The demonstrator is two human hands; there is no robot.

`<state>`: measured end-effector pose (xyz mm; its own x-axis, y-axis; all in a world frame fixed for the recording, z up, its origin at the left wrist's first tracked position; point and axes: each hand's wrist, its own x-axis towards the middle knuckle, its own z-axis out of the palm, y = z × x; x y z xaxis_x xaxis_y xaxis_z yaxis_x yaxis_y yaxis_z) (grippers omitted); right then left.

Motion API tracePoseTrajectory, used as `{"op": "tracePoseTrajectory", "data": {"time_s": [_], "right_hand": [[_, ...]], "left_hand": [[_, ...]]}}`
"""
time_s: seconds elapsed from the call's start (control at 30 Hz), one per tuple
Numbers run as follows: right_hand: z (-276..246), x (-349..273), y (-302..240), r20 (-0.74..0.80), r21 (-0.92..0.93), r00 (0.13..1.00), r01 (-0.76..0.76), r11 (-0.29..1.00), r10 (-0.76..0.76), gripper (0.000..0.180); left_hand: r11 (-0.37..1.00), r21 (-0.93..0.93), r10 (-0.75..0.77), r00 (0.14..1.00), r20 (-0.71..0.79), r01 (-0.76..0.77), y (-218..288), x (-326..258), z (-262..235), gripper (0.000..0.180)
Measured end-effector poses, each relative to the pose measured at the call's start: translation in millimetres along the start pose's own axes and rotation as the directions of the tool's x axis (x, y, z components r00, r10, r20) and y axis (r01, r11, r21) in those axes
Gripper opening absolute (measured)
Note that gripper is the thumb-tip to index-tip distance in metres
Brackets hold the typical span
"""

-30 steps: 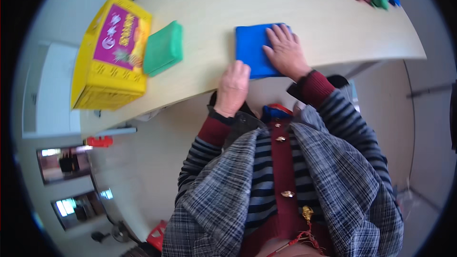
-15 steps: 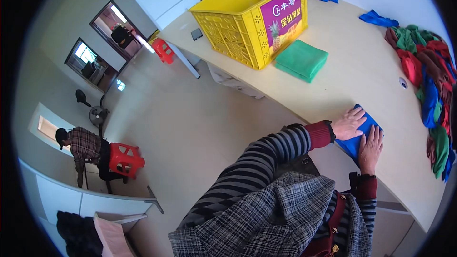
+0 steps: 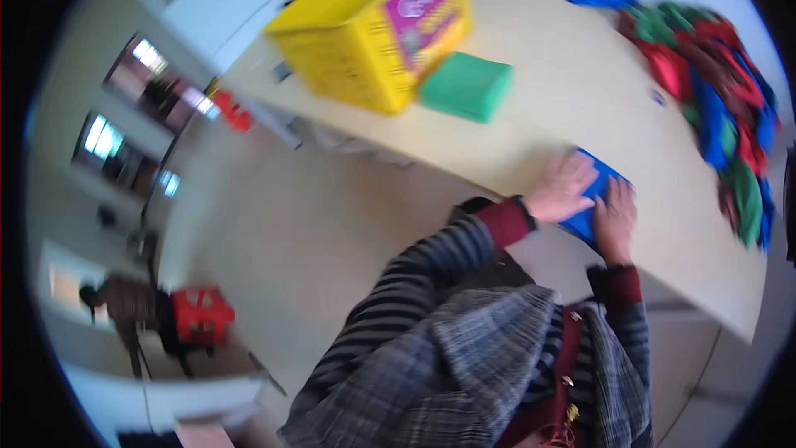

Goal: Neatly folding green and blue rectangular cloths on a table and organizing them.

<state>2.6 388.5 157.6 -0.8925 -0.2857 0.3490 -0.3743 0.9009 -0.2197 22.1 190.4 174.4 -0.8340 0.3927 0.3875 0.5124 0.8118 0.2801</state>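
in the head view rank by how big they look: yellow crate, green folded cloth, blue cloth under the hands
1. yellow crate, clearly largest.
2. green folded cloth.
3. blue cloth, smallest as seen, but the left hand and right hand cover much of it, so ranks 2 and 3 are unsure.

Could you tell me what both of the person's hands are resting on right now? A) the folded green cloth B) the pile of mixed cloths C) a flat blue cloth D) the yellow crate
C: the left hand and right hand both lie flat on the blue cloth at the near table edge.
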Motion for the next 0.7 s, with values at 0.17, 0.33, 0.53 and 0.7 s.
{"op": "tracePoseTrajectory", "data": {"time_s": [0.17, 0.33, 0.53, 0.7], "right_hand": [[11.7, 13.0, -16.6, -0.133, -0.088, 0.982, 0.119, 0.989, -0.130, 0.054], [11.4, 1.8, -55.3, -0.223, 0.170, 0.968, 0.152, 0.974, -0.112, 0.060], [44.6, -5.4, -48.0, -0.217, 0.271, 0.976, 0.086, 0.959, -0.026, 0.055], [39.2, -1.3, -23.6, -0.185, 0.167, 0.983, 0.039, 0.985, -0.007, 0.054]], "left_hand": [[0.991, 0.096, 0.097, 0.995, 0.016, -0.098, -24.3, -9.9, 13.2, 0.057], [0.996, 0.067, 0.043, 0.991, 0.126, -0.052, -46.6, -14.9, 32.0, 0.058], [0.985, 0.112, 0.114, 0.985, 0.131, -0.129, -41.4, -11.5, 35.6, 0.057], [0.992, 0.088, 0.075, 0.980, 0.184, -0.092, -43.2, -11.4, 25.9, 0.056]]}}
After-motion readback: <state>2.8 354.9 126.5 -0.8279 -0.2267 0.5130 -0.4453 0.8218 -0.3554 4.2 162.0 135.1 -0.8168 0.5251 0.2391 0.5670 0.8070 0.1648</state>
